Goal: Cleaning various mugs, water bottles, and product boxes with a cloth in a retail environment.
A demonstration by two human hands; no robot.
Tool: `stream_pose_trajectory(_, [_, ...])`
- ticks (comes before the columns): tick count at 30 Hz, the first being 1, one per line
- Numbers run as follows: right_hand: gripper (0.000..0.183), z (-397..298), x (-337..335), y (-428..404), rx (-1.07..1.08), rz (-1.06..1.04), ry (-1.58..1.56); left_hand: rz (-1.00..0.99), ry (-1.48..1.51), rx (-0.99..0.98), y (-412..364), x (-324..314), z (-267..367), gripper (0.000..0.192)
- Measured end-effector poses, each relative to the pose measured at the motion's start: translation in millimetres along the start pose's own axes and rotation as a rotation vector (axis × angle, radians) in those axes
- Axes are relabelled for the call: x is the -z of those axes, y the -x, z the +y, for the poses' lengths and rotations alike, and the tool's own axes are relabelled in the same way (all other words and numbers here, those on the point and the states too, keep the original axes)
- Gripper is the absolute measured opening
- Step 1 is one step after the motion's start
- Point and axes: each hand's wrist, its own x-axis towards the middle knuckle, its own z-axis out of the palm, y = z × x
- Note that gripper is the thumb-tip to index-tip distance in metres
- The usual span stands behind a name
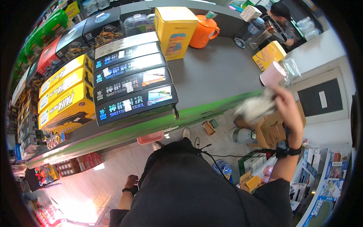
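Note:
My right hand (283, 99) grips a whitish cloth (256, 109), blurred by motion, which hangs over the counter's green front edge. Close by that hand, a pink paper roll (272, 74) stands on the grey counter (215, 76). Down at my side hangs my left hand (132, 180), away from the counter, its fingers partly curled; whether anything is in them is unclear. To the left of the bare grey surface lies a row of black toy boxes (136, 105), with yellow boxes (68, 107) beside them.
On the counter's back part stand a tall yellow box (174, 34), an orange mug (202, 32) and a dark bottle (249, 32). A person (280, 17) is beyond it. On the floor are open cardboard boxes (269, 130), a large water bottle (241, 135) and a black cable (224, 155).

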Motion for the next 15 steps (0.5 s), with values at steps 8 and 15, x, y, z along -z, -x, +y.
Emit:
stream_pose_trajectory(8, [0.056, 16, -6, -50, 0.111, 0.197, 0.601, 0.301, 0.624, 0.226, -1, 18, 28, 0.029])
stream_pose_trajectory(15, [0.048, 57, -104, -108, -0.005, 0.099, 0.426, 0.306, 0.731, 0.211, 6, 8, 15, 0.029])
